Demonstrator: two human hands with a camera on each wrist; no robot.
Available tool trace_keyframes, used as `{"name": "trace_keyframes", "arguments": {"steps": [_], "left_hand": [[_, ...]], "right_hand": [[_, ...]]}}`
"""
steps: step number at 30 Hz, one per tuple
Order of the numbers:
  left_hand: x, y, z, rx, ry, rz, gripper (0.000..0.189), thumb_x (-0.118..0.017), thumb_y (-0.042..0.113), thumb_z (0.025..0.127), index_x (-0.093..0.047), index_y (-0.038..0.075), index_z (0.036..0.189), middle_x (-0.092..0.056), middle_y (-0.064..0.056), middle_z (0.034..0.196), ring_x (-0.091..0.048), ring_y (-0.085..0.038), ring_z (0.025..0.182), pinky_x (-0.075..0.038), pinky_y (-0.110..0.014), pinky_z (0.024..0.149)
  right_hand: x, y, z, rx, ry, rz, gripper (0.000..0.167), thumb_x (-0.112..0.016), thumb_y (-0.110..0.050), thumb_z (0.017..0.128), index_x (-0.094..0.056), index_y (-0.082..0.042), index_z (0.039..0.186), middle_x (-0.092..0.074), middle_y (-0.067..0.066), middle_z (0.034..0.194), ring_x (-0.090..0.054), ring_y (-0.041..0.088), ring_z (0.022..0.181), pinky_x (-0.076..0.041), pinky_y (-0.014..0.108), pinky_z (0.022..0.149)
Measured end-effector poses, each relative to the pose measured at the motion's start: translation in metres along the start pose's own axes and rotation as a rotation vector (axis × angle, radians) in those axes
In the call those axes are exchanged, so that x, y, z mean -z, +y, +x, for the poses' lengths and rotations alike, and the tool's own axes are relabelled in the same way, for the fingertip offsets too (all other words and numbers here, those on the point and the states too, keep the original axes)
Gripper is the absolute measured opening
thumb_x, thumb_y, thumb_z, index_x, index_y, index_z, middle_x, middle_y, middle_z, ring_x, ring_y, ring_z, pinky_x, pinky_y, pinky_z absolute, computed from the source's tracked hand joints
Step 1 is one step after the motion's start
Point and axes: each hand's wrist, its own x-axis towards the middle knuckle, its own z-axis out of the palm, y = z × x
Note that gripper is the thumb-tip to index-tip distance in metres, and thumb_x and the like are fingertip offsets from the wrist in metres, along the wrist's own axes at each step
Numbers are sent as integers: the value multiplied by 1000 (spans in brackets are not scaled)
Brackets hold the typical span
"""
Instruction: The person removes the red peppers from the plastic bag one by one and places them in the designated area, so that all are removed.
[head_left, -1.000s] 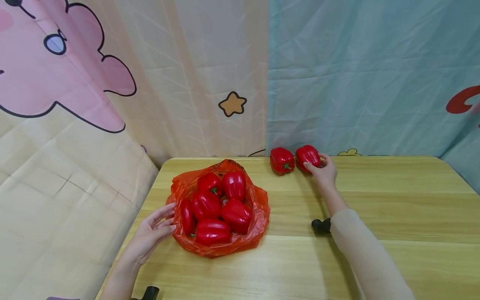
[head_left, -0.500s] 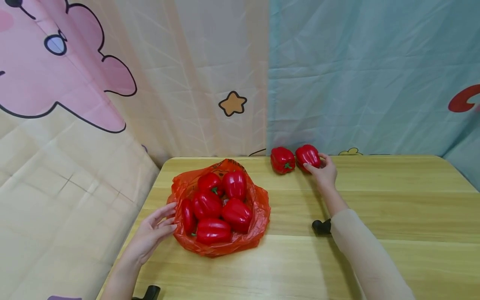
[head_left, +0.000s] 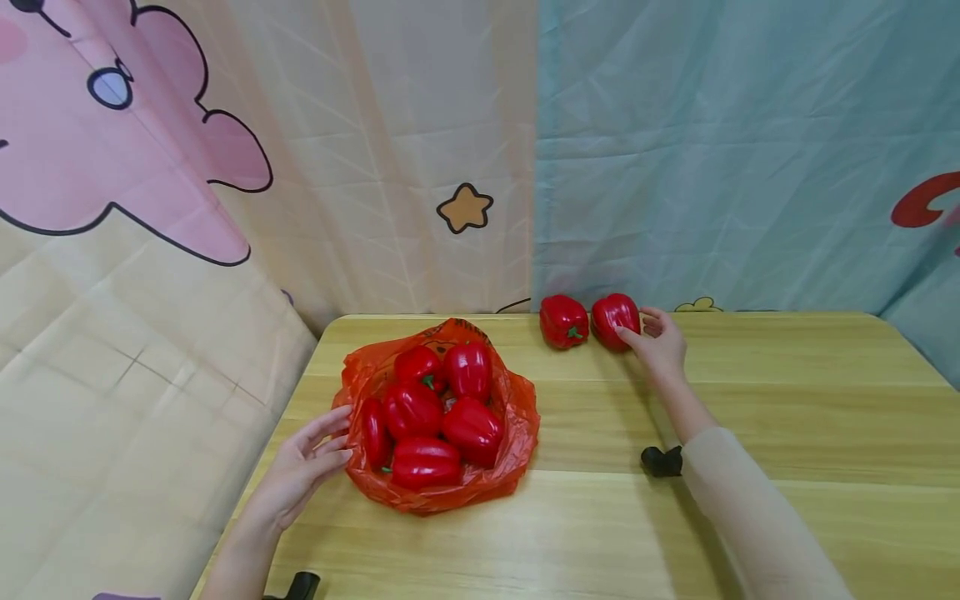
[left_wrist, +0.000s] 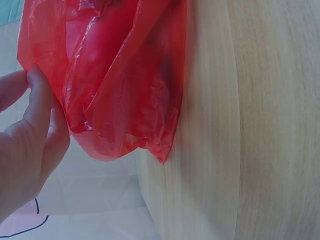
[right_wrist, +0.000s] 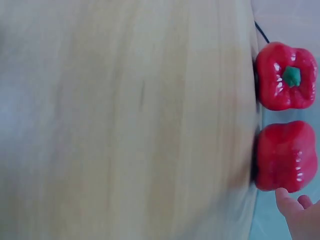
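The right hand [head_left: 663,350] is at a red pepper [head_left: 615,320] standing at the counter's back edge, just beside a second red pepper [head_left: 559,320]; its thumb touches the first one, the other fingers parted loosely from it. On the counter [head_left: 592,542], the left hand [head_left: 288,479] rests spread fingers against an orange-red bag [head_left: 522,425] holding six peppers [head_left: 414,412].

The place looked like a cloth-lined corner indoors: a wood-grain table [head_left: 795,408] stood close against creased fabric hangings [head_left: 697,158] printed with a pink cartoon figure [head_left: 142,142] and an orange star [head_left: 465,208]. Whether home or studio could not be told.
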Motion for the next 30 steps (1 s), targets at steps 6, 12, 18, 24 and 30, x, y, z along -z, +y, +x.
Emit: {"name": "trace_keyframes", "arguments": {"steps": [6,12,18,24,30], "left_hand": [[0,0,1,-5,-3,0,46,-56,-4,87,-50,13,130,-52,2,113,-59,-8,99,-51,-23,81],[0,-1,1,-3,1,-2,47,-57,-4,87,-50,13,131,-51,2,114,-58,-8,99,-51,-23,82],[0,0,0,5,2,-10,45,-57,-3,88,-52,18,127,-51,2,114,-59,-8,99,-51,-23,82],[0,-1,-1,15,9,-9,45,-56,-3,88,-52,17,128,-50,1,113,-59,-8,99,-51,-23,82],[0,-2,0,-16,-11,-24,46,-54,-6,88,-53,18,127,-49,0,114,-59,-8,98,-52,-22,81]], "right_hand": [[7,-5,-7,27,-39,-28,60,-69,-22,84,-43,-6,136,-45,18,134,-41,31,122,-42,45,98],[12,-12,-20,66,-114,-21,59,-68,-19,85,-44,-4,136,-47,18,133,-44,31,120,-48,32,89],[12,-17,-35,126,-256,19,58,-68,-19,85,-43,-1,134,-46,21,132,-45,35,117,-47,12,75],[7,-16,-52,162,-380,40,58,-69,-18,84,-43,1,133,-46,24,130,-44,39,119,-49,14,75],[-1,-20,-71,216,-474,22,55,-71,-16,82,-47,-2,129,-47,22,129,-47,37,116,-53,29,80]]}}
